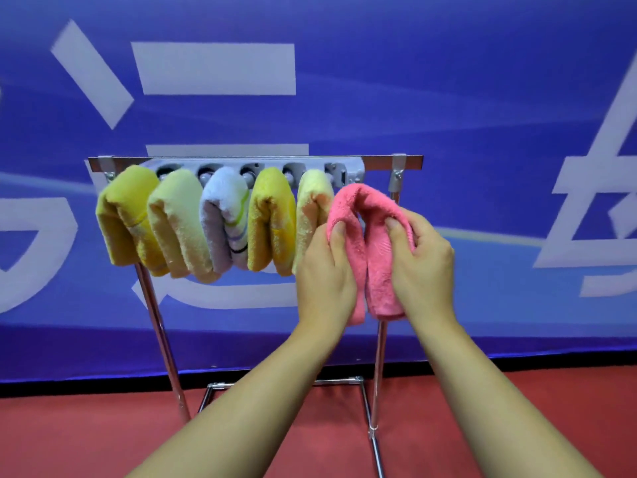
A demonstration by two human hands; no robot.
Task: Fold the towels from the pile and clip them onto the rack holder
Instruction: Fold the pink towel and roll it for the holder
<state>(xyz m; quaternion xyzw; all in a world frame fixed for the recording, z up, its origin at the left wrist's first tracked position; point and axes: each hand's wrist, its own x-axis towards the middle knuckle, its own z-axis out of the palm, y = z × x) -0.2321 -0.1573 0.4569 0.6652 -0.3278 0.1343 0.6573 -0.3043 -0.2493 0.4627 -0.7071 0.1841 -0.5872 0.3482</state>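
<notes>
In the head view, the left hand [324,270] and the right hand [422,262] both pinch the folded pink towel [374,263] with curled fingers, thumbs on its front. The towel hangs at the right end of the rack holder [255,163], just beside a pale yellow towel [312,208].

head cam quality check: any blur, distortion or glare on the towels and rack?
Head view: pink towel and both hands, left and right, are fairly sharp; banner lettering is soft and smeared toward the edges; wide-angle bending bows the rack's top bar; lighting is even, with mild glints on the chrome legs.
</notes>
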